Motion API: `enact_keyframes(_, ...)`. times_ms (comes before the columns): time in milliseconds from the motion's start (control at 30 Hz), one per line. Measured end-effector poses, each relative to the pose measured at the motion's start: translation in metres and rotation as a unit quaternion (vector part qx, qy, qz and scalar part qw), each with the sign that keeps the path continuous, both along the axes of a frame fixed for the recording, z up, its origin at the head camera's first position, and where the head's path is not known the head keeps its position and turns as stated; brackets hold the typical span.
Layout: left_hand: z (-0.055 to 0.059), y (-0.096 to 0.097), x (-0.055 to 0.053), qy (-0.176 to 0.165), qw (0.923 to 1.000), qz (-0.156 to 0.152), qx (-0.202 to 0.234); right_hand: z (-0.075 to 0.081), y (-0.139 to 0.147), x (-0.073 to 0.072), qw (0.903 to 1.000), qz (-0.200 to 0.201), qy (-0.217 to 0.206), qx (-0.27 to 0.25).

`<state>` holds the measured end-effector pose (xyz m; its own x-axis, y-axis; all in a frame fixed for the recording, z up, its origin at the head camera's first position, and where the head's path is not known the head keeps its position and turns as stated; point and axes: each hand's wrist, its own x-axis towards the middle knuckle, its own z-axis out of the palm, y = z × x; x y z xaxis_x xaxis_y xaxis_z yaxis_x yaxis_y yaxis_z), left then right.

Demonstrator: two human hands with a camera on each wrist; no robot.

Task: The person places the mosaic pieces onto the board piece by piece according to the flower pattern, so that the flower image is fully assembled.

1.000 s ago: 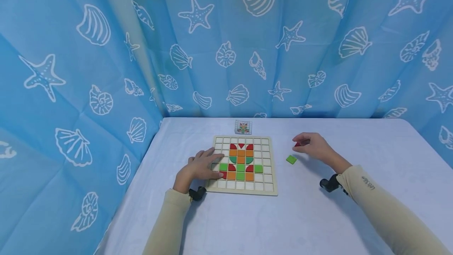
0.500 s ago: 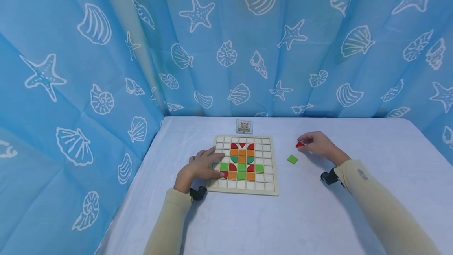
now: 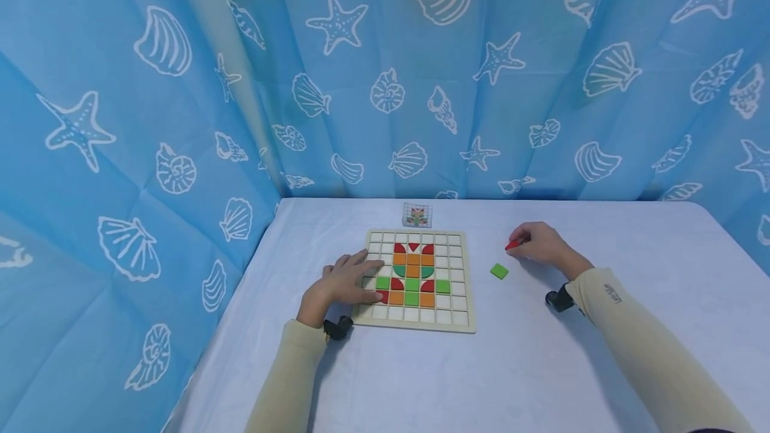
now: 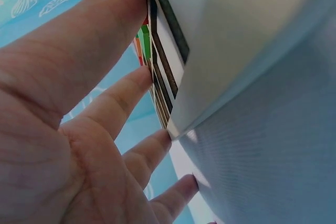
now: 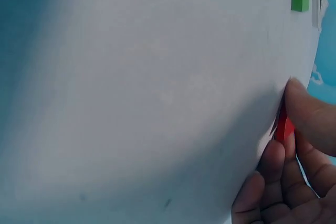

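Note:
On the left side of the square wooden grid board (image 3: 415, 327) rests my left hand (image 3: 343, 282), its fingers spread. Its thumb lies over a red tile (image 3: 383, 297) near the lower left of the pattern, and the left wrist view shows the other fingertips along the board's edge. To the right of the board, my right hand (image 3: 541, 244) pinches a small red tile (image 5: 286, 128) between thumb and fingers, close over the white cloth. The fingers hide part of this tile. A loose green square tile (image 3: 499, 271) lies between that hand and the board.
Red, orange, green and teal tiles form a flower-like pattern in the board's middle, among white squares. Behind the board stands a small pattern card (image 3: 418, 215). A blue shell-print curtain (image 3: 361, 119) hangs behind and to the left of the white-covered table (image 3: 457, 386).
My right hand has lowered its fingers around the red tile, and the tile has tilted to show a thinner side. The left hand has stayed on the board.

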<state>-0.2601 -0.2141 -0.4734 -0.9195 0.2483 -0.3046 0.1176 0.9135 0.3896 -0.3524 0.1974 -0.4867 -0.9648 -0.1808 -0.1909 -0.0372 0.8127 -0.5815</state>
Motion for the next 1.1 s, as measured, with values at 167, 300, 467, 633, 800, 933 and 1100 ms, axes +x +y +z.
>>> enact_keyframes(167, -0.001, -0.002, -0.001, 0.003, 0.9999, 0.005, -0.009, 0.002, -0.006, 0.002, 0.9997, 0.002, 0.023, 0.005)
enact_keyframes(300, -0.002, -0.002, 0.0, 0.0, 1.0, 0.004, -0.009, 0.002, -0.009, 0.005, 0.9994, 0.004, 0.031, 0.012)
enact_keyframes(467, -0.002, -0.003, -0.001, 0.0, 1.0, 0.003, -0.008, 0.008, -0.011, 0.008, 0.999, 0.0, 0.044, 0.001)
enact_keyframes(633, -0.003, -0.003, -0.002, 0.002, 0.9999, 0.003, -0.01, 0.016, -0.014, 0.01, 0.9988, -0.01, 0.048, -0.005)
enact_keyframes(800, -0.003, -0.002, -0.001, 0.0, 0.9999, 0.009, -0.01, 0.021, -0.019, 0.013, 0.9985, -0.002, 0.055, -0.003)
enact_keyframes(933, -0.003, -0.001, -0.002, 0.004, 0.9999, 0.003, -0.009, 0.02, -0.019, 0.015, 0.9979, 0.0, 0.065, 0.0)
enact_keyframes(1100, -0.004, 0.001, -0.002, -0.001, 1.0, 0.002, -0.007, 0.019, -0.016, 0.019, 0.9987, -0.009, 0.05, -0.006)
